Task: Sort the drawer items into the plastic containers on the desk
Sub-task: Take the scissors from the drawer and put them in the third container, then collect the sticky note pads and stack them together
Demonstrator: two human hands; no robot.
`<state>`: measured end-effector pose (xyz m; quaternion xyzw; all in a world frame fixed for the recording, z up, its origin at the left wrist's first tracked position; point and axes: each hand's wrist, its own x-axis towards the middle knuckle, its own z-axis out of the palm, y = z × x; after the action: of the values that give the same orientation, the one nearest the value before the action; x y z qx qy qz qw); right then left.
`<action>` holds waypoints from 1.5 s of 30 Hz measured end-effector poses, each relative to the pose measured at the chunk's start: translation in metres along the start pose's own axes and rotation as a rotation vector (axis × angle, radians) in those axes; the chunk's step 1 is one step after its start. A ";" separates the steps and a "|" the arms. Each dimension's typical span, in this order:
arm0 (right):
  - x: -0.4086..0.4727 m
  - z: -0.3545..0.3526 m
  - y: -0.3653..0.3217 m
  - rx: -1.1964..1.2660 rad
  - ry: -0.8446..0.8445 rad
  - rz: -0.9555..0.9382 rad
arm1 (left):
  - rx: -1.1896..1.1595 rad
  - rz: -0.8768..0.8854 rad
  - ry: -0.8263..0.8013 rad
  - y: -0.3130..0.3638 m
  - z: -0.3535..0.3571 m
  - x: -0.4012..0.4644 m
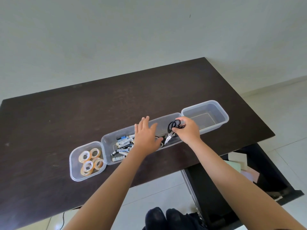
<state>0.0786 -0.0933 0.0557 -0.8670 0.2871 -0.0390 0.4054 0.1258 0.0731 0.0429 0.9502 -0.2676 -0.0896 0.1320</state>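
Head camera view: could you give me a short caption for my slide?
Right hand lifts black scissors from the long container of batteries.

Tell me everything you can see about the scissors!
The scissors have black loop handles that look like plastic and short shiny metal blades. The blades look closed and point down and toward the person, so the scissors are tilted. The right hand pinches them by the handles, over the right part of the long clear container. Whether the tips touch the container's bottom, I cannot tell.
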 end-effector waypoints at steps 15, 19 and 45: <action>-0.009 -0.022 0.010 -0.148 -0.159 -0.246 | -0.151 -0.035 0.051 0.004 0.015 -0.014; -0.022 -0.058 0.037 -0.003 -0.102 -0.330 | -0.280 0.001 0.143 0.040 0.020 -0.023; 0.011 -0.159 0.350 -0.478 -0.613 0.009 | -0.108 -0.138 -0.563 0.293 0.248 -0.036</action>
<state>-0.1236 -0.3843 -0.0942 -0.9072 0.1574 0.2919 0.2590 -0.1060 -0.1991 -0.1012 0.8956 -0.2232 -0.3724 0.0968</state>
